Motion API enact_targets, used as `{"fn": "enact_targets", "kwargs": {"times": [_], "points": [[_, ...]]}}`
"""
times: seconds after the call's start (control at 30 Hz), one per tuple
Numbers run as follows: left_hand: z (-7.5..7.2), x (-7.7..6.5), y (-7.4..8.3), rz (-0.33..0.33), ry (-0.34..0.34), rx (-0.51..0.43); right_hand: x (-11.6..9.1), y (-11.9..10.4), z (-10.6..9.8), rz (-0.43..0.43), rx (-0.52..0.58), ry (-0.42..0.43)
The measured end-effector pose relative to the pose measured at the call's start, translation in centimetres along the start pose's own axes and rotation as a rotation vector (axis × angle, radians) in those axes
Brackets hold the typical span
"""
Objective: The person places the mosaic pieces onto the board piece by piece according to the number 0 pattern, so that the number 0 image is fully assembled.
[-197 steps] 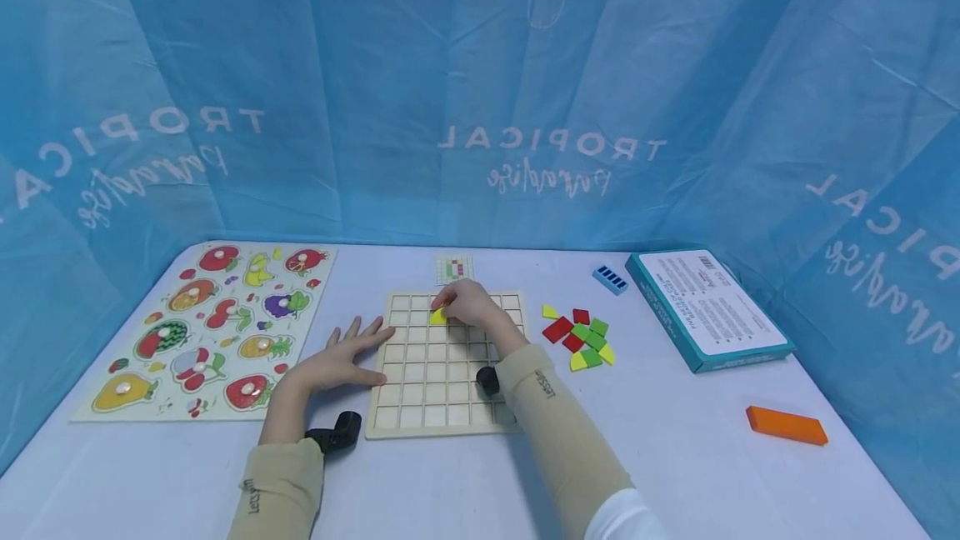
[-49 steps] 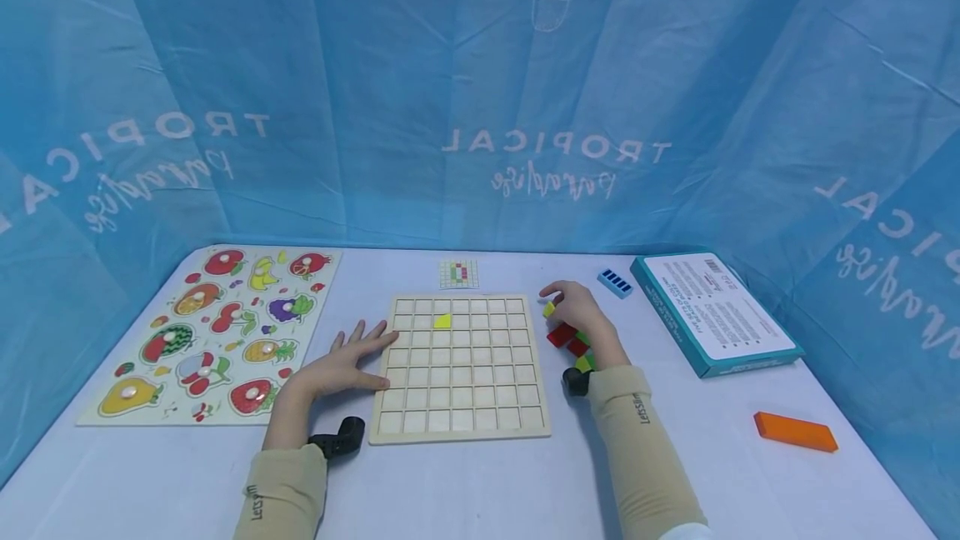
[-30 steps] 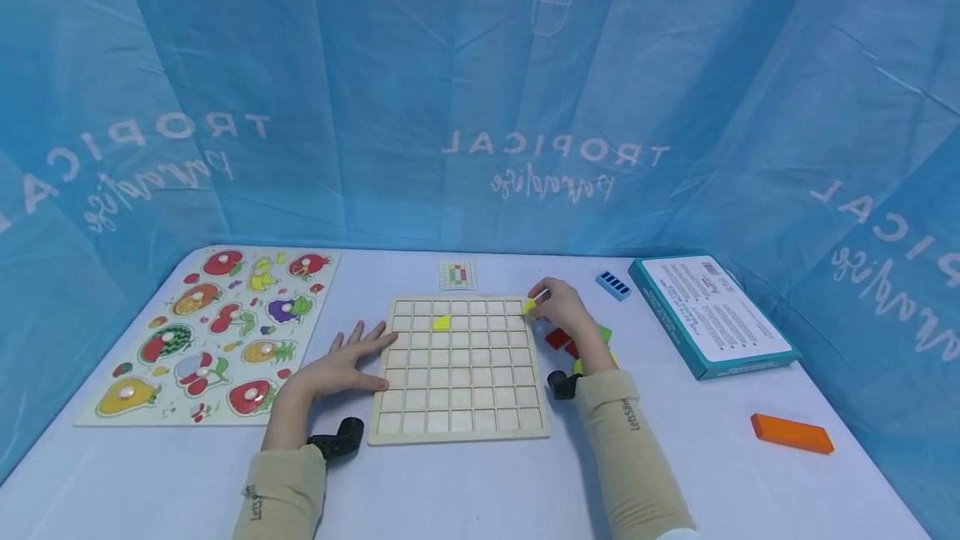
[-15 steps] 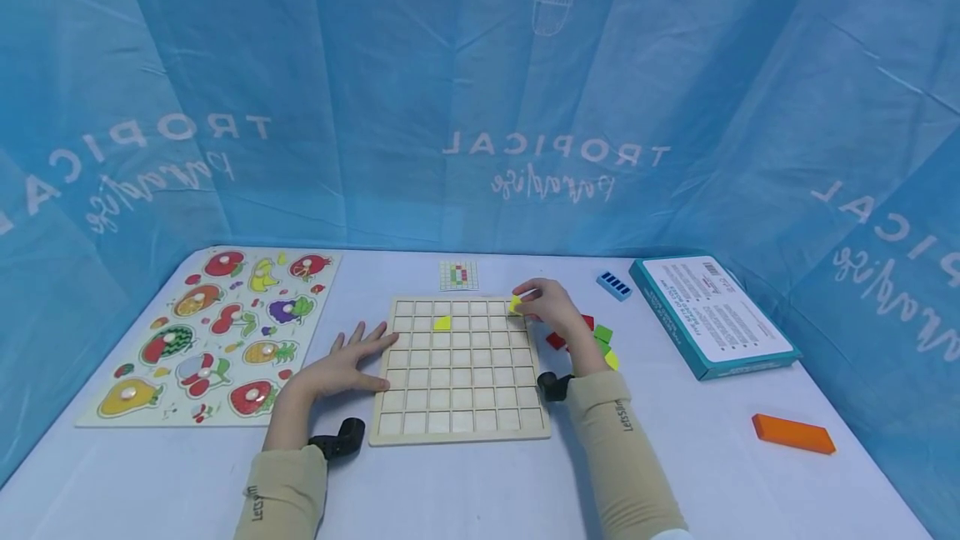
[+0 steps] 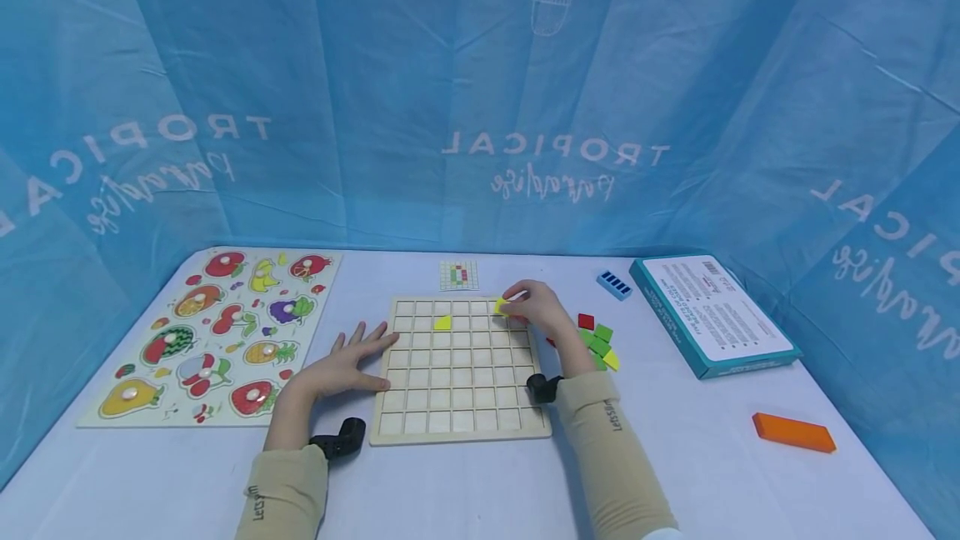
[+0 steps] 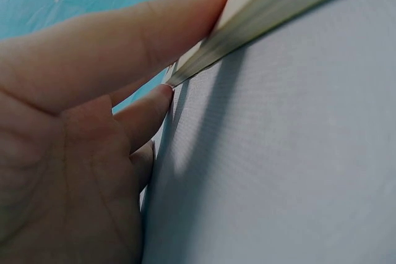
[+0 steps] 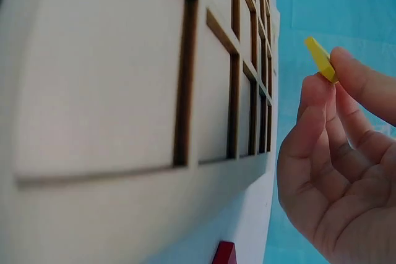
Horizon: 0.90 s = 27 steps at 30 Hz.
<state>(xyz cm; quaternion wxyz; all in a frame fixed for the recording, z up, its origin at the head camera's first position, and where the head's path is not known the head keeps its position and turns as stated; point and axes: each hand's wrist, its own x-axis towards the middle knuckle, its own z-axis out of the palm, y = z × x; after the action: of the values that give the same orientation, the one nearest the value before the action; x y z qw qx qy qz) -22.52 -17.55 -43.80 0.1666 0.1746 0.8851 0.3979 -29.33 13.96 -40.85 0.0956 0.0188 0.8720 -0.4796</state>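
Right hand [image 5: 536,307] pinches yellow tile [image 5: 499,307] above board [image 5: 461,376], towards one o'clock; left hand [image 5: 335,369], farther off, fingers extended, touches nine o'clock edge.

One wide view, two close
Head view faces forward and down; wrist views look along the shared grid board [image 5: 461,398].

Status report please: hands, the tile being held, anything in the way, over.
Left hand touching left edge of grid board. Right hand pinching yellow tile above board. Another yellow tile on board. Nothing seen between held tile and board.
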Motion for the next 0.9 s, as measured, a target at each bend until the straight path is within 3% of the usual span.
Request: {"fn": "enact_targets", "kwargs": {"times": [0.5,0.9], "points": [[0.1,0.0,0.1,-0.023,-0.003,0.007,0.1,-0.6,1.3,-0.008,-0.044,-0.084],[0.1,0.0,0.1,-0.030,-0.003,0.011,0.0,-1.5,2.3,-0.041,-0.062,-0.096]]}}
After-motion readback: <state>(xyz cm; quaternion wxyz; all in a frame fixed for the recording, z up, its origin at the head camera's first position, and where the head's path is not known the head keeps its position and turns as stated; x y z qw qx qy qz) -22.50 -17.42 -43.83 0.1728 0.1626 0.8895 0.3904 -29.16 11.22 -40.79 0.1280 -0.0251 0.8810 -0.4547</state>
